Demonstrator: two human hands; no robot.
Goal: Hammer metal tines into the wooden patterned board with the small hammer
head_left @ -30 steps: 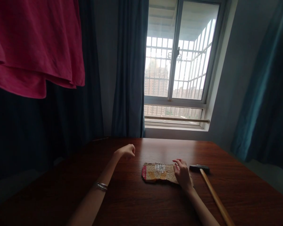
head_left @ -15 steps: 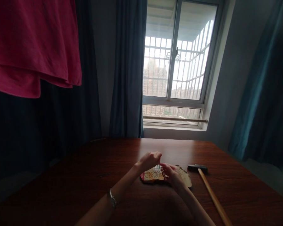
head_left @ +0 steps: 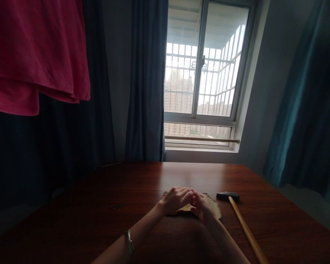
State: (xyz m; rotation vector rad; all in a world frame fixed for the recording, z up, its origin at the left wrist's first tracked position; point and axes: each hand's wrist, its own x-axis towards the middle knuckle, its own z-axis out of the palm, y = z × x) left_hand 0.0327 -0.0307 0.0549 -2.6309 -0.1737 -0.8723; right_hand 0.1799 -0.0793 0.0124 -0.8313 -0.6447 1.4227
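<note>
My left hand (head_left: 177,199) lies low over a flat, pale piece with a dotted pattern (head_left: 216,210), covering much of it. Its fingers are bent together, and what they hold, if anything, is hidden. My right hand (head_left: 202,206) meets it from the right, fingertips pinched close against the left ones. A tiny thin tip (head_left: 191,187) pokes up where the fingertips meet; I cannot tell which hand grips it or what it is. The flat piece has a row of short dark marks along its far right edge.
A hammer with a black head (head_left: 227,196) and long wooden handle (head_left: 247,231) lies to the right. Several thin dark pieces (head_left: 117,206) rest on the brown table (head_left: 143,179) to the left. Behind stand a window (head_left: 200,91) and blue curtains (head_left: 145,80); a pink cloth (head_left: 38,51) hangs upper left.
My left hand has come down from its raised position and now hides the thin upright pins seen on the patterned piece. Both hands' fingertips are closer together. The view has shifted slightly.
</note>
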